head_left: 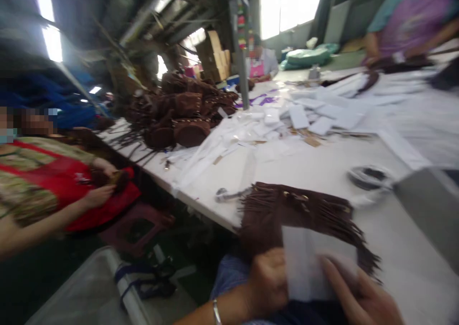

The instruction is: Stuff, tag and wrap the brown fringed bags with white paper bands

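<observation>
A whitish, slightly see-through sheet (301, 263) is held up in front of me, blurred by motion. My left hand (268, 275), with a silver bracelet at the wrist, has its fingers curled on the sheet's left edge. The thumb of my right hand (362, 291) presses on the sheet's right part, with its other fingers behind. Just beyond lies a dark brown fringed bag (287, 210) with gold-coloured fittings, at the table's near edge. The sheet covers part of it.
Brown bags are piled (190, 110) at the far left of the white table (322, 165). White papers (322, 112) lie heaped across its middle. A tape roll (369, 177) sits right. A co-worker in a red apron (75, 186) sits left; others work farther back. A post (242, 62) rises behind.
</observation>
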The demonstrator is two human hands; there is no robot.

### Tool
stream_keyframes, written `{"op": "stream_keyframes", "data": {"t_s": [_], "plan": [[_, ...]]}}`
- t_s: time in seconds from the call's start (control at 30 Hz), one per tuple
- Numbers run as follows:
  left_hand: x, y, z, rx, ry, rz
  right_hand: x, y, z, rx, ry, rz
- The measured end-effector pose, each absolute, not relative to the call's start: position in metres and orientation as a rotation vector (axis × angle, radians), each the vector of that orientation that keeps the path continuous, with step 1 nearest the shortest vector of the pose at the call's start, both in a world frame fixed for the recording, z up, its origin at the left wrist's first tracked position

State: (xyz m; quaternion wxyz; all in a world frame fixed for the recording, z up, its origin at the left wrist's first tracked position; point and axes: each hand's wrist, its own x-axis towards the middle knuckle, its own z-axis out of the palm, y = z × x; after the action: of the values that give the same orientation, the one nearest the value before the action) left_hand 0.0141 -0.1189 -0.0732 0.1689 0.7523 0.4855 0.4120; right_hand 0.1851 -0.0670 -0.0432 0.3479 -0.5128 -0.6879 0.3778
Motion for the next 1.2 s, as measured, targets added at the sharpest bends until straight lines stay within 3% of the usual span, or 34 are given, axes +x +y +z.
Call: {"op": "stream_keyframes", "data": {"t_s": [0.27,0.4,0.57,0.83,1.2], "plan": [[-0.016,-0.106,-0.001,1.494,1.613,1.298,0.186,-0.067,-0.029,-1.221,-1.674,1.157],[-0.022,-0.061,0.018,1.831,1.761,1.226,0.183,-0.068,-0.027,-1.203,-1.662,1.138],[-0.018,-0.013,0.011,2.088,1.752,1.09,0.177,-0.065,-0.022,-1.291,-1.637,1.105],[-0.016,-0.012,0.003,1.904,1.674,1.418,0.169,-0.057,-0.011,-1.377,-1.559,1.17],[-0.03,-0.004,-0.035,2.04,1.585,1.591,0.153,-0.029,0.013,-1.315,-1.512,1.378]]}}
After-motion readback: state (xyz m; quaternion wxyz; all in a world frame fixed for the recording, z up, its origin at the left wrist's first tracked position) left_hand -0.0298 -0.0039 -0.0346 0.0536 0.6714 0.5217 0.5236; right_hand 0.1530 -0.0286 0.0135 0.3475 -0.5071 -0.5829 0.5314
